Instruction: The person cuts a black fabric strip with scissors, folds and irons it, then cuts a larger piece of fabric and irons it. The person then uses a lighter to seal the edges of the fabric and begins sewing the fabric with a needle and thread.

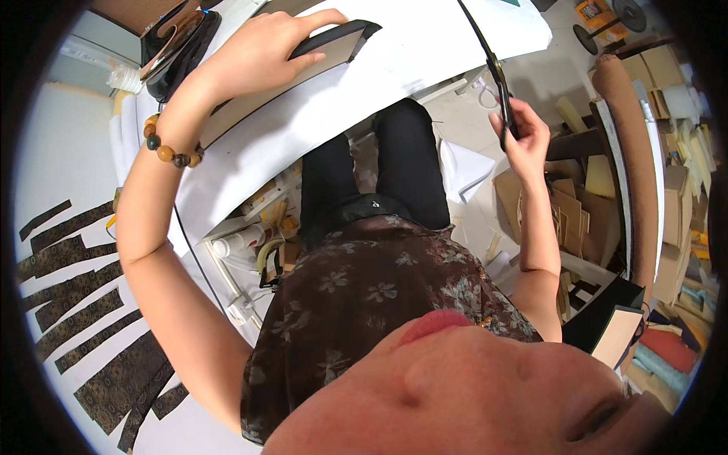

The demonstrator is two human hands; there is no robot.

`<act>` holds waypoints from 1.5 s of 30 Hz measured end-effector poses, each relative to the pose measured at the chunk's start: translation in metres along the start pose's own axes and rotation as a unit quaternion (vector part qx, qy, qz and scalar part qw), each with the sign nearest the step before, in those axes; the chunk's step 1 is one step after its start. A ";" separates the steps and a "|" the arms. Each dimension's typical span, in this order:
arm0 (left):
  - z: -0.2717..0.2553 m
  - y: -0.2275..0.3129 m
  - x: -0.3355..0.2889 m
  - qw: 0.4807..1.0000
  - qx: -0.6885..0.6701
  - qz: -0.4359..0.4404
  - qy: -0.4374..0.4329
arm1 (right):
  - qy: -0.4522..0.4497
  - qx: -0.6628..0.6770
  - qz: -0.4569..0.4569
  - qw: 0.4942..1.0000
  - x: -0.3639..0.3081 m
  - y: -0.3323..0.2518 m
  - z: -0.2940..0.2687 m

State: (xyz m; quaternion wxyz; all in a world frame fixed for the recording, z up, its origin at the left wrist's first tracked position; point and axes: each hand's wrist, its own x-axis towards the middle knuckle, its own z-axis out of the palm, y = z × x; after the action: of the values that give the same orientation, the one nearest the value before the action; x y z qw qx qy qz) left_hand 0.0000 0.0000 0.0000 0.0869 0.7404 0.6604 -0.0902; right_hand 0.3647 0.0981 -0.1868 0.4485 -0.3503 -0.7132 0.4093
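Note:
On the white tabletop (425,57), my left hand (262,57) is closed over a flat beige panel (337,67) with dark fabric along its edges. My thumb lies on its near face, and my fingers reach over the far edge. Part of the panel is hidden under my hand and wrist. My right hand (528,142) grips a pair of dark scissors (497,72) past the table's right side, apart from the panel. The blades point up and to the left; their tips reach the picture's top edge, and I cannot tell whether they are parted.
A black iron (182,57) stands left of my left wrist, and a dark cord (188,239) hangs near my arm. Dark patterned fabric pieces (125,371) lie on a white surface at left. Rolled brown material (626,152) and cardboard pieces (572,216) crowd the right side.

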 end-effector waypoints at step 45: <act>0.052 0.008 0.003 0.924 -0.332 0.186 0.044 | -0.225 0.106 0.238 0.939 -0.052 -0.097 -0.030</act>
State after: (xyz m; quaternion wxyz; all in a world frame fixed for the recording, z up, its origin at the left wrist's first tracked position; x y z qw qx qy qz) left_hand 0.0075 -0.0110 -0.0506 0.3132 0.7820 0.5062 0.1847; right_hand 0.3984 0.0205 -0.1104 0.2005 -0.3591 -0.6437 0.6454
